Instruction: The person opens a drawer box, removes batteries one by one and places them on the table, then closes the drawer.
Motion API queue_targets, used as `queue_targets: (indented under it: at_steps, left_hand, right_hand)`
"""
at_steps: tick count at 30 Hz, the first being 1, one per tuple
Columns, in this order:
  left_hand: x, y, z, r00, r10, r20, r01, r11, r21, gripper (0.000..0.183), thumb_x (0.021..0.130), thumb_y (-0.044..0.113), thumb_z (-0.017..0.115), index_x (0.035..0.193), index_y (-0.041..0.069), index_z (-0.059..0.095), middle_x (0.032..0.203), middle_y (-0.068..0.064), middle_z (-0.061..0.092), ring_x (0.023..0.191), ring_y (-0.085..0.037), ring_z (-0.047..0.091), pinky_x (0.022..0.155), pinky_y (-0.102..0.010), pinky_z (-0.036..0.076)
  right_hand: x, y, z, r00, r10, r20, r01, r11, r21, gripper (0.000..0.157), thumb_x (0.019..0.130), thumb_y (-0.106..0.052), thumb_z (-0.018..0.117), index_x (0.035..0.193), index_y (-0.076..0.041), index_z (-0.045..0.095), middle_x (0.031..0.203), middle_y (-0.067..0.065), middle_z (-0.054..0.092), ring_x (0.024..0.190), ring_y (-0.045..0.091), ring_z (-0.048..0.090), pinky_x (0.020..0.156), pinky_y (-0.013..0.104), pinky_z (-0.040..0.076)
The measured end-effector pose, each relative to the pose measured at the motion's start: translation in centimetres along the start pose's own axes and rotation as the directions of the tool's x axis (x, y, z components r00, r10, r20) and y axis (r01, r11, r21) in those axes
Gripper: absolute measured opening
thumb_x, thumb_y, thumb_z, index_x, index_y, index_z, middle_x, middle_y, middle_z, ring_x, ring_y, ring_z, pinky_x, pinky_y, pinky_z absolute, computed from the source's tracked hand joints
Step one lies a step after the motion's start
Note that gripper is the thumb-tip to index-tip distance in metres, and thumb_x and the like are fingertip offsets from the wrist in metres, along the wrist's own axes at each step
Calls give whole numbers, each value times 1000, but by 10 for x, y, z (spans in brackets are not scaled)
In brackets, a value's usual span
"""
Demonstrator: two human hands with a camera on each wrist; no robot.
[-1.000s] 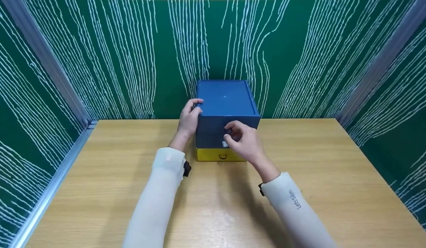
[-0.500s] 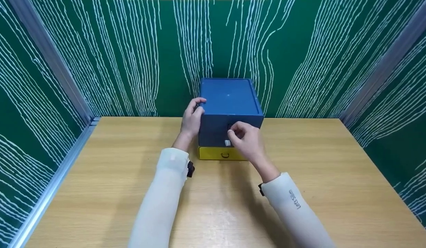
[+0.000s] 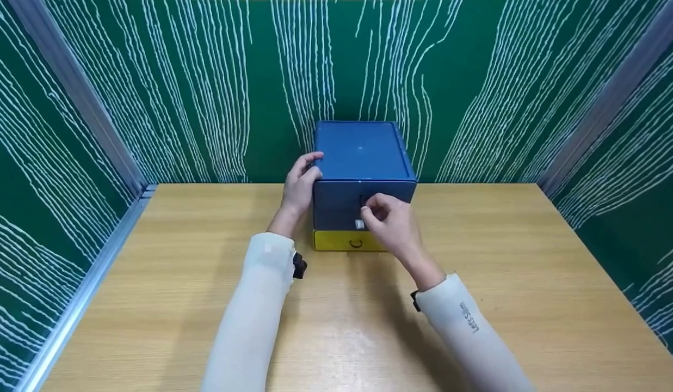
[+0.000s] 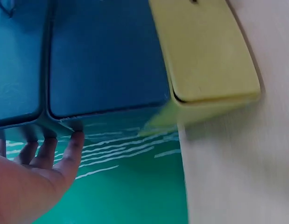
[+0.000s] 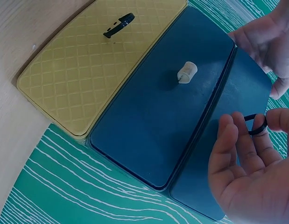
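A blue drawer box [image 3: 363,149] stands on the table. Its top blue drawer [image 5: 249,84] bears a black ring handle [image 5: 249,117], which my right hand [image 3: 393,223] pinches between thumb and fingers. Against the box's left side and upper edge rests my left hand [image 3: 300,188], its fingers fairly straight in the left wrist view. The middle blue drawer [image 5: 158,112] has a small white knob [image 5: 188,72]. At the bottom lies a yellow drawer [image 5: 83,70] with a black curved handle [image 5: 120,24]. All three drawer fronts look nearly flush; in the head view my right hand hides part of them.
The box stands at the back of a light wooden table [image 3: 178,261], close to a green wall [image 3: 456,65] with white wavy lines. Grey metal frame posts [image 3: 86,92] stand at the table's back corners.
My right thumb and fingers have come together on the black ring handle. The left hand stays at the box's side. The head view has shifted slightly.
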State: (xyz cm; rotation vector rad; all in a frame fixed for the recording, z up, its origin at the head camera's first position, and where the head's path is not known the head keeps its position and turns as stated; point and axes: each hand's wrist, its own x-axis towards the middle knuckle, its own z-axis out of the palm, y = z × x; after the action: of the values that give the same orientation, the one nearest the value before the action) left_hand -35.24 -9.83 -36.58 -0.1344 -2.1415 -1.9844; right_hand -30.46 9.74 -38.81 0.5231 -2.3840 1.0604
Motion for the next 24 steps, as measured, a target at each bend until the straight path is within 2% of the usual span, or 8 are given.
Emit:
queue_targets:
  at_steps: [4, 10, 17, 24]
  left_hand:
    - [-3, 7, -1, 1000, -30, 9, 30, 998, -58, 38, 82, 18, 42, 119, 20, 51, 134, 3, 39, 118, -15, 37, 99, -38, 28]
    - [0, 2, -1, 1000, -29, 0, 29, 998, -52, 36, 83, 20, 42, 117, 23, 52, 132, 6, 41, 116, -13, 38, 99, -36, 28]
    - [1, 1, 0, 1000, -12, -7, 11, 998, -58, 36, 83, 18, 41, 117, 21, 52, 130, 6, 42, 115, -12, 38, 99, -34, 28]
    - [-1, 4, -1, 999, -46, 10, 46, 996, -80, 36, 83, 17, 42, 118, 21, 52, 132, 6, 40, 117, -12, 36, 101, -35, 25]
  right_hand:
    - [-2, 2, 0, 999, -34, -21, 34, 999, 16, 10, 80, -25, 56, 70, -22, 58, 64, -11, 55, 55, 5, 47, 52, 23, 41]
    - [-7, 0, -3, 998, -58, -9, 58, 998, 38, 11, 80, -26, 57, 70, -22, 59, 65, -11, 57, 55, 6, 48, 52, 23, 42]
    - [-14, -4, -10, 997, -78, 7, 78, 997, 29, 9, 79, -24, 58, 71, -23, 59, 65, -11, 56, 55, 6, 48, 52, 23, 42]
    - [-22, -11, -15, 994, -99, 45, 98, 995, 37, 9, 80, -23, 58, 71, -23, 60, 67, -11, 57, 57, 5, 49, 54, 22, 44]
